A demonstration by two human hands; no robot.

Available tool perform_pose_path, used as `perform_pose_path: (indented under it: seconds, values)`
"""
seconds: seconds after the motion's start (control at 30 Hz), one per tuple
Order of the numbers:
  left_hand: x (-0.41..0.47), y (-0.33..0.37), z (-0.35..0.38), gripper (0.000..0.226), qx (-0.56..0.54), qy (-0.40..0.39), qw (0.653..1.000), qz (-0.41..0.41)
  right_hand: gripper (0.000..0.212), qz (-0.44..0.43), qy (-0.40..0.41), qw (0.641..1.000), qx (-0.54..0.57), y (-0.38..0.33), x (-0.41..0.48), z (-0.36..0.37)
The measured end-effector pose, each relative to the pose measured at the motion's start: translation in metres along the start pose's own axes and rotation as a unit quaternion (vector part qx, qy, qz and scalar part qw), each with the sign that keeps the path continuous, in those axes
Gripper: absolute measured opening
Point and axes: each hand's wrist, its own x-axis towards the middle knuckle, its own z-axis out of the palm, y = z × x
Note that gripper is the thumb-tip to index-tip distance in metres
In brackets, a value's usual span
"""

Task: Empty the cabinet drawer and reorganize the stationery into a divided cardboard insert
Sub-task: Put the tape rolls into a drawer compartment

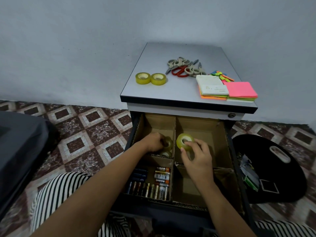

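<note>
Striped trouser legs (pixel 56 195) are flanking the cardboard insert (pixel 205 127). Left hand (pixel 153 141) is gripping one tape roll (pixel 168 143) in its rear-left compartment. Right hand (pixel 196 155) is pinching a second roll (pixel 183 140) on edge beside the divider (pixel 174 134), and this one is likely rolling away if released tilted.

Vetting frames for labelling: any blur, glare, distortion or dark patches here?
Head view: wide-angle bowing at the floor edge and cabinet top; light soft, no glare; insert dim, left roll murky under the left hand; right hand and right roll fairly sharp; labels on batteries partly legible.
</note>
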Motion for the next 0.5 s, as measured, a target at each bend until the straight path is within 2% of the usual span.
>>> perform_pose_path:
  seconds: [0.23, 0.4, 0.5]
  values:
    - [-0.009, 0.004, -0.007, 0.029, -0.013, 0.045, 0.998, 0.029, 0.029, 0.020, -0.011, 1.000, 0.009, -0.001, 0.000, -0.002]
    - [-0.040, -0.003, -0.023, 0.027, -0.033, 0.201, 0.976, 0.079, 0.029, 0.036, -0.031, 0.999, 0.025, -0.004, 0.000, -0.003]
    - [-0.055, -0.023, -0.025, 0.032, -0.037, 0.284, 0.957, 0.051, 0.028, 0.048, -0.063, 0.996, 0.032, -0.005, 0.000, -0.006]
